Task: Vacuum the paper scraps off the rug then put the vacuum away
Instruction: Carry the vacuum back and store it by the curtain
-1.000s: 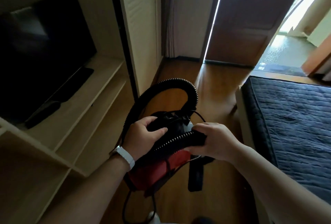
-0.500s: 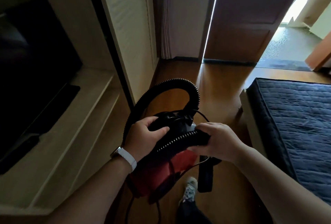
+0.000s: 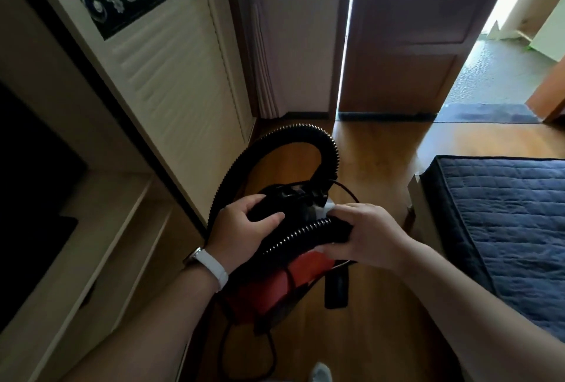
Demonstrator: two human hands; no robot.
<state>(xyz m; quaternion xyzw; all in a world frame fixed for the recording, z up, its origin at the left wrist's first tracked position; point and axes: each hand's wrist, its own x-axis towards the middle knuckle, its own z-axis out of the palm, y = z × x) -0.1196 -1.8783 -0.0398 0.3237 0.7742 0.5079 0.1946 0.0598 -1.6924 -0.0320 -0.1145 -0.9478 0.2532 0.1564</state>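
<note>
I carry a small red and black vacuum (image 3: 272,287) in front of me, above the wooden floor. My left hand (image 3: 241,228) grips the black handle on top of its body. My right hand (image 3: 367,235) is curled round the end of the black ribbed hose (image 3: 293,236) and presses it against the vacuum. The rest of the hose loops up and over in an arch (image 3: 327,149). A black nozzle (image 3: 336,288) and a cord (image 3: 269,348) hang below. No rug or paper scraps are in view.
A cream shelf unit (image 3: 101,247) with a dark TV (image 3: 27,192) runs along the left. A louvred white cabinet door (image 3: 171,75) stands ahead left. A brown door (image 3: 406,33) is ahead, with an open doorway to its right. A dark quilted mattress (image 3: 501,228) lies at right.
I have walked forward along the floor; the TV and shelves have slid left and the cabinet door is nearer. Both hands keep the same grip on the vacuum and hose.
</note>
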